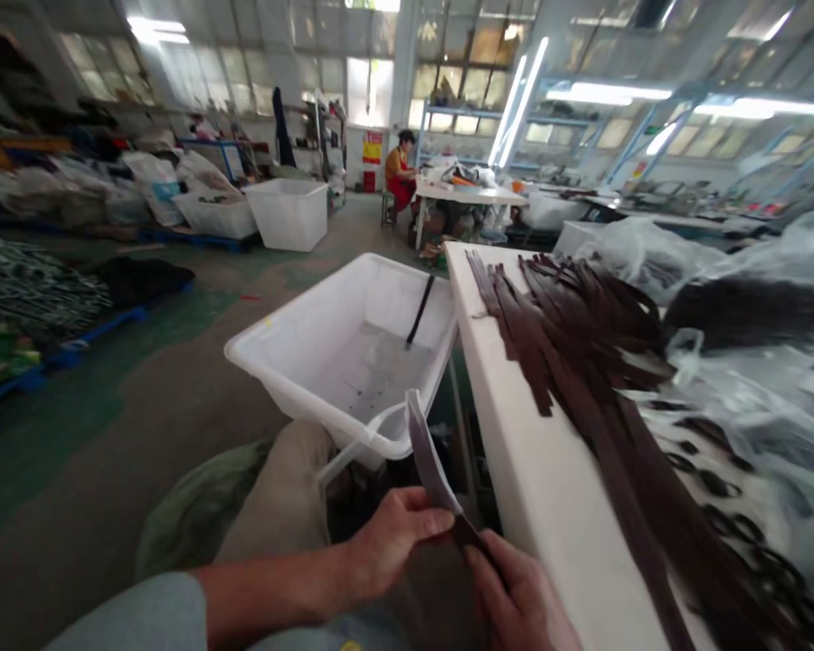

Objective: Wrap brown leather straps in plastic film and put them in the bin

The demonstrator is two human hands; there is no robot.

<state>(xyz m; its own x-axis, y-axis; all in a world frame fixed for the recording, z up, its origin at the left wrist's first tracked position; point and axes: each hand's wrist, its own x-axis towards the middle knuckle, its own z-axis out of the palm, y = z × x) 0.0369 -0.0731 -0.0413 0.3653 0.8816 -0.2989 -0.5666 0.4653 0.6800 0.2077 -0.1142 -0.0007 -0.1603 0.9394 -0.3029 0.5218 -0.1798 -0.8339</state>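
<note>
Above the wearer's lap, between the tub and the desk, a long, flat, dark brown strap is held in both hands. The left hand pinches it between thumb and fingers partway along, while the right hand grips its lower part just beside, near the desk edge. From the left hand the strap curves upward, a pale edge showing along it, and its free end overlaps the near rim of a deep white plastic tub in view. A narrow black strip rests against the tub's inner wall.

To the right, a long white desk bears a loose spread of dark brown flat straps, with dark ring-shaped pieces and crumpled clear plastic bags beyond them. Well apart, at the back, another person sits at a cluttered white desk.
</note>
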